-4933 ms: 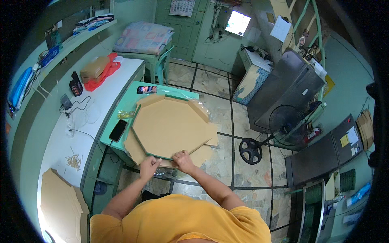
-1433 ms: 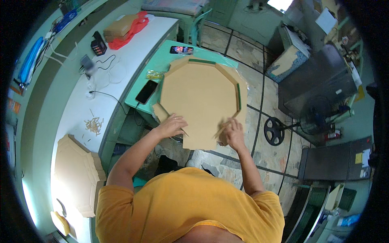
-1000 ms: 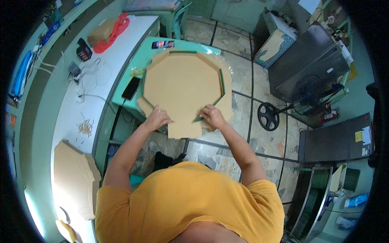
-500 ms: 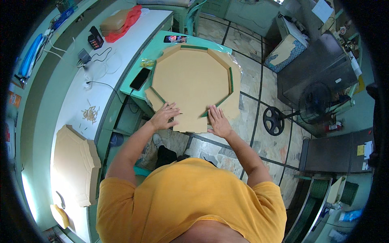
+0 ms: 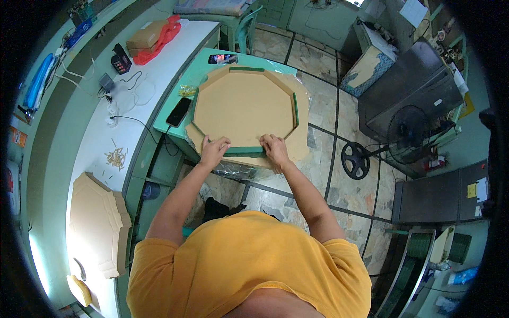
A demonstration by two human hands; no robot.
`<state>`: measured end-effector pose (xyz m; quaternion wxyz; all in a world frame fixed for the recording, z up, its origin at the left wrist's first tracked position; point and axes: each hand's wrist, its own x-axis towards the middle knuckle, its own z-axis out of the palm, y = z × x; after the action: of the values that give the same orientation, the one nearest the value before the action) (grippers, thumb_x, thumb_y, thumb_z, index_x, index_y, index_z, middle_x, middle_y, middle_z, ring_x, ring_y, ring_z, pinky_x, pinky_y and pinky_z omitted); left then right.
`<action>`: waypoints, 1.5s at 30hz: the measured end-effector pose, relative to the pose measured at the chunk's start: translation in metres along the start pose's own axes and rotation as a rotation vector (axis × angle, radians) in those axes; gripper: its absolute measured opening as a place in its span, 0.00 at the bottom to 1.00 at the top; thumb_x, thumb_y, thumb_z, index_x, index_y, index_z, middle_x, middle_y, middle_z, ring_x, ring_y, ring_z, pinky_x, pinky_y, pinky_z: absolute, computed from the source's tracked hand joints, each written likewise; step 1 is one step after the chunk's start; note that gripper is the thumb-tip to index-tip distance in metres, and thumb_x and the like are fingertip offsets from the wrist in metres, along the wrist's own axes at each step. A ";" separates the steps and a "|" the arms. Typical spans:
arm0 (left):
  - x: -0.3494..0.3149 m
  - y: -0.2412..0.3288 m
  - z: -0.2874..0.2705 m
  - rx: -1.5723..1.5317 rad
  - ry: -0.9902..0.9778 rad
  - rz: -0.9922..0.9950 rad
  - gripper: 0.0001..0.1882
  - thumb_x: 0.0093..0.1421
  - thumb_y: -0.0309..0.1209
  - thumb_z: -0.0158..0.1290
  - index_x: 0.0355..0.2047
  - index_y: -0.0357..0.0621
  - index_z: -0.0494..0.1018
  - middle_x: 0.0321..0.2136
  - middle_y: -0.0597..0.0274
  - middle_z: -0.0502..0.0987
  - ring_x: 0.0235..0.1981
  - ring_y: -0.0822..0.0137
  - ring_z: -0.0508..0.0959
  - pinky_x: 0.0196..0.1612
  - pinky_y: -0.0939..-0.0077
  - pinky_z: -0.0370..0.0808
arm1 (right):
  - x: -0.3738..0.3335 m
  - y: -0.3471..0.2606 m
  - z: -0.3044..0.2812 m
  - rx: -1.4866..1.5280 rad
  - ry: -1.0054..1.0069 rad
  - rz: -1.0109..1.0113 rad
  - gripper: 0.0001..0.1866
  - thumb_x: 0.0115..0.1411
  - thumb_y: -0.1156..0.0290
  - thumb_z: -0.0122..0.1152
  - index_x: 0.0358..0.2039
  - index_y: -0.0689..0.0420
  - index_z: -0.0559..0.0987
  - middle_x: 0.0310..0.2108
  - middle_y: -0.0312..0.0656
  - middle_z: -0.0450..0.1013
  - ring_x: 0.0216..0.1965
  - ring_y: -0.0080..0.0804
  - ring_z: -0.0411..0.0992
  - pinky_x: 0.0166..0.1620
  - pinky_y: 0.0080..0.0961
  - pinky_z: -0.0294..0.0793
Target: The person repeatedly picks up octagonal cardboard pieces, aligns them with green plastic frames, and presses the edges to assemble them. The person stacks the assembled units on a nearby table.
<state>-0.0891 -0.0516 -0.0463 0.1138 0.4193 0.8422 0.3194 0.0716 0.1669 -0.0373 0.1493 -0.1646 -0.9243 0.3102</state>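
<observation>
An eight-sided cardboard box [image 5: 244, 106], brown inside with green on its folded walls, lies on the green table [image 5: 164, 120]. Its near side flap [image 5: 245, 150] stands folded up, showing green toward me. My left hand [image 5: 213, 150] grips the left end of this flap with bent fingers. At the flap's right end, my right hand [image 5: 275, 150] has its fingers curled over the top edge. Beneath the box, brown cardboard [image 5: 300, 132] sticks out on the right, with clear plastic [image 5: 233, 169] below the near edge.
Left of the box lie a black phone [image 5: 178, 112] with a cable and a yellow packet [image 5: 186, 90]. Another phone [image 5: 222, 59] is behind it. The white counter [image 5: 95, 143] holds small wooden pieces [image 5: 116, 157] and another cardboard piece [image 5: 95, 228]. A black fan [image 5: 408, 132] stands right.
The near flap, flat before, is now folded upright with its green side facing me. Both hands have gone from lying flat with fingers stretched to curled at the flap's ends.
</observation>
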 end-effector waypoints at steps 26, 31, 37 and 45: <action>-0.023 -0.016 -0.007 0.086 0.029 0.286 0.32 0.56 0.34 0.58 0.62 0.58 0.64 0.31 0.60 0.74 0.42 0.59 0.73 0.64 0.37 0.45 | -0.016 0.024 -0.005 0.068 -0.075 -0.121 0.26 0.47 0.79 0.64 0.48 0.52 0.70 0.51 0.48 0.67 0.61 0.54 0.58 0.67 0.57 0.44; -0.025 -0.009 -0.008 0.229 0.066 0.312 0.32 0.56 0.37 0.58 0.62 0.58 0.64 0.32 0.57 0.72 0.44 0.57 0.71 0.64 0.38 0.48 | -0.017 0.025 -0.006 -0.038 -0.134 -0.196 0.29 0.50 0.72 0.63 0.55 0.47 0.70 0.59 0.50 0.62 0.67 0.60 0.48 0.67 0.58 0.43; -0.021 0.003 -0.011 0.353 -0.024 0.180 0.28 0.55 0.41 0.58 0.58 0.60 0.69 0.37 0.58 0.71 0.45 0.56 0.69 0.63 0.39 0.49 | -0.021 0.011 -0.011 -0.198 -0.074 -0.295 0.27 0.49 0.61 0.65 0.52 0.47 0.74 0.54 0.46 0.65 0.62 0.56 0.55 0.65 0.59 0.47; -0.021 -0.011 0.012 0.461 -0.005 0.310 0.16 0.54 0.42 0.58 0.42 0.52 0.76 0.41 0.63 0.73 0.50 0.60 0.70 0.63 0.36 0.49 | -0.013 0.009 0.011 -0.438 -0.074 -0.489 0.13 0.47 0.67 0.65 0.34 0.56 0.79 0.32 0.43 0.72 0.41 0.43 0.69 0.53 0.41 0.64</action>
<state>-0.0777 -0.0673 -0.0640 -0.0328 0.5585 0.8183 0.1320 0.0814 0.1624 -0.0533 0.1466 0.0452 -0.9860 0.0649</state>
